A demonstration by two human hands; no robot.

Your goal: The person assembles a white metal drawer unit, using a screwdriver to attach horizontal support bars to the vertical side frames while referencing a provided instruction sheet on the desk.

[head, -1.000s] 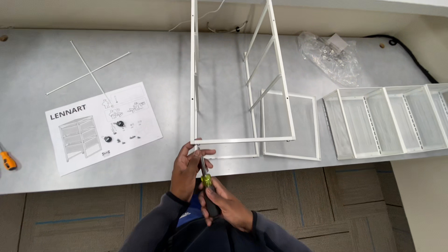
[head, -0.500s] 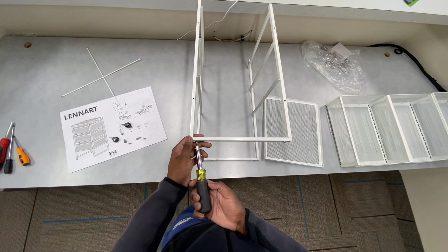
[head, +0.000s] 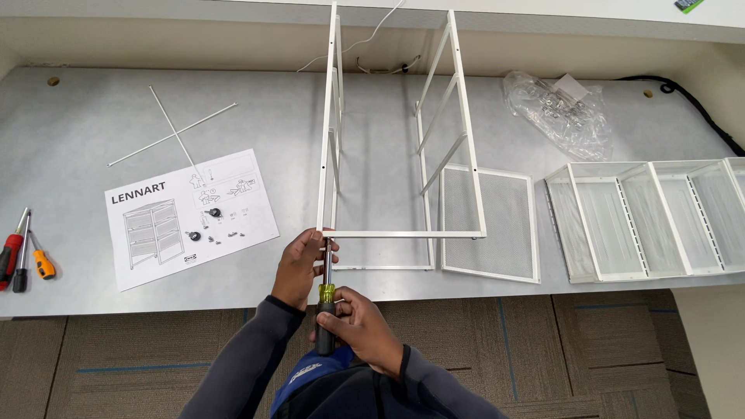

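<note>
A white metal frame [head: 403, 140] stands upright on the grey table [head: 93, 116], its near crossbar facing me. My left hand [head: 299, 268] grips the frame's near left corner. My right hand [head: 357, 326] is closed around the black and yellow handle of a screwdriver [head: 326, 299]. The screwdriver's shaft points up into that same corner, just beside my left fingers.
An instruction sheet [head: 190, 217] with small screws on it lies to the left, with two thin white rods [head: 174, 132] crossed behind it. Screwdrivers [head: 23, 260] sit at the far left edge. A mesh panel [head: 489, 225], white wire drawers [head: 652, 217] and a plastic bag of hardware [head: 555, 109] lie right.
The view has shifted, bringing the screwdrivers at the left edge into sight. My right hand slid down the screwdriver handle while the tip stayed at the frame corner.
</note>
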